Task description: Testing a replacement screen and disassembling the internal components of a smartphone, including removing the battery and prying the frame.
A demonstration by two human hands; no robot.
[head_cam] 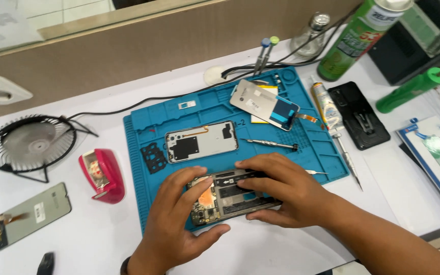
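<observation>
Blue mat [291, 153] on white workbench [98, 229].

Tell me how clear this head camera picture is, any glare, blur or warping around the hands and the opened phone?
Head view: light is even and soft, with faint shadows under the left hand and right hand; the opened phone is fairly sharp, its small parts slightly soft; a mild sheen on the white back cover on the blue repair mat; edges bow a little, and the green spray can leans.

My head-worn camera, the only view, looks steeply down and forward from close above the blue work mat [143, 132], which fills mid-frame; the wall lies beyond it, white tabletop around it.
</observation>
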